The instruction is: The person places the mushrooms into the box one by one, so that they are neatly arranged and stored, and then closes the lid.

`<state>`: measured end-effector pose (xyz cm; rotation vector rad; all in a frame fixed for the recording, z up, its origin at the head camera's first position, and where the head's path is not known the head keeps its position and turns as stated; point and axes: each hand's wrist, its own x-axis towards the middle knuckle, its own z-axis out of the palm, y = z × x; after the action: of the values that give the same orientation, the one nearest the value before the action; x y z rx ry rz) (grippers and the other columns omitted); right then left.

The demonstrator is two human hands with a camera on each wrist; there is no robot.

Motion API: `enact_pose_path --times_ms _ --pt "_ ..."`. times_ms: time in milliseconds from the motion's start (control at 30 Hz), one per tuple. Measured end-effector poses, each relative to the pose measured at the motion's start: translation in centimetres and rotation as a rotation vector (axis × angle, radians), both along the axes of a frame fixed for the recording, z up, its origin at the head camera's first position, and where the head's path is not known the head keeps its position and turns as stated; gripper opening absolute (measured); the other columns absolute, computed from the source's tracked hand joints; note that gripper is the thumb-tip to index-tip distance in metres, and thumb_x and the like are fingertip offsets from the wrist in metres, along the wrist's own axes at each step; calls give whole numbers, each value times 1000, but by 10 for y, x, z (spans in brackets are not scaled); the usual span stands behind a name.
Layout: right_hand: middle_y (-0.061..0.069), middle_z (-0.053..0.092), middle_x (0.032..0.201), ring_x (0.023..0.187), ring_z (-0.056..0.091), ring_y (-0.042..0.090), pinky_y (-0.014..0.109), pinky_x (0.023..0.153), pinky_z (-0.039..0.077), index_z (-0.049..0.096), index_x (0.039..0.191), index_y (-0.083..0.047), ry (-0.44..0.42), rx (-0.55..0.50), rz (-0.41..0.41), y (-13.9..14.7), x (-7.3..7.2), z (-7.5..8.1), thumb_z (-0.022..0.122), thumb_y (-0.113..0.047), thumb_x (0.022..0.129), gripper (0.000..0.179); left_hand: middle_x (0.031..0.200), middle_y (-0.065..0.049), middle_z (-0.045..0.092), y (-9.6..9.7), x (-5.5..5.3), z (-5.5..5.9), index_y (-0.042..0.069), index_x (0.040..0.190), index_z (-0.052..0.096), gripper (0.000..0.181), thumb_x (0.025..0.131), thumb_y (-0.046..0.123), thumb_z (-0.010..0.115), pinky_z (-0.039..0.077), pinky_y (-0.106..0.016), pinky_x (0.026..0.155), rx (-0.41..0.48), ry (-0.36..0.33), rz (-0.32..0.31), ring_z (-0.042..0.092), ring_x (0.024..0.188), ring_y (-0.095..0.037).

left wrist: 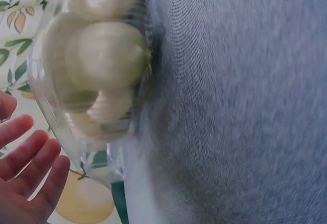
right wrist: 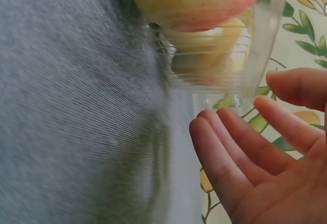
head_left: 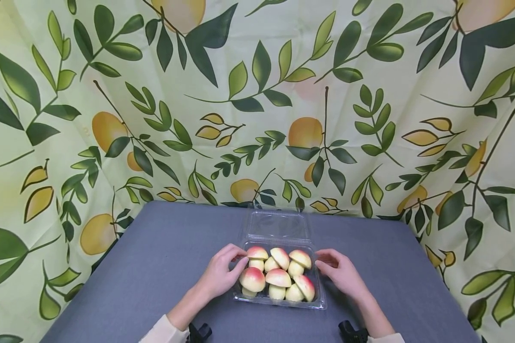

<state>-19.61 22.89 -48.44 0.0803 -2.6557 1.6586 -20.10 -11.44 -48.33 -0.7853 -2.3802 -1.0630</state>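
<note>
A clear plastic clamshell box point(head_left: 262, 300) sits on the table with its lid point(head_left: 279, 225) folded back behind it. Two rows of toy-like mushrooms point(head_left: 278, 277), cream with red-tinged caps, fill its base; some lean to one side. My left hand point(head_left: 221, 270) is at the box's left edge, thumb and fingers apart. On the opposite side, my right hand point(head_left: 341, 271) has its loosely bent fingertips right at the edge. In the left wrist view the fingers point(left wrist: 30, 157) are spread beside the clear wall; in the right wrist view the fingers point(right wrist: 245, 152) are relaxed, with nothing gripped.
The grey-blue table point(head_left: 171, 238) extends to both sides of the box and behind it. A hanging cloth point(head_left: 257, 114) printed with fruit and leaves rises along the table's back and sides. Dark wrist-worn devices point(head_left: 199, 332) show below both hands.
</note>
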Motion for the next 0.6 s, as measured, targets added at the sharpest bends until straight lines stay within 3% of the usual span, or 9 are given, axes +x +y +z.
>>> enact_pose_path --times_ms 133,367,600 --pt "12 70 109 88 66 18 28 73 55 67 121 0 5 80 -31 2 -2 4 70 -13 96 29 95 8 64 -2 -6 -1 11 98 73 5 94 11 71 56 -31 76 3 3 28 62 85 -10" --pt "10 70 107 83 63 17 30 70 53 68 120 1 11 146 -67 5 -5 13 69 -15 97 28 96 5 64 -7 -15 2 5 101 73 9 94 10 70 57 -38 77 30 -58 64 62 87 -12" --pt "9 71 104 91 64 21 34 75 53 70 116 0 60 205 -79 6 -16 19 69 -18 98 26 97 0 65 -9 -29 3 2 103 72 11 94 9 69 58 -39 77 55 -71 107 65 89 -20"
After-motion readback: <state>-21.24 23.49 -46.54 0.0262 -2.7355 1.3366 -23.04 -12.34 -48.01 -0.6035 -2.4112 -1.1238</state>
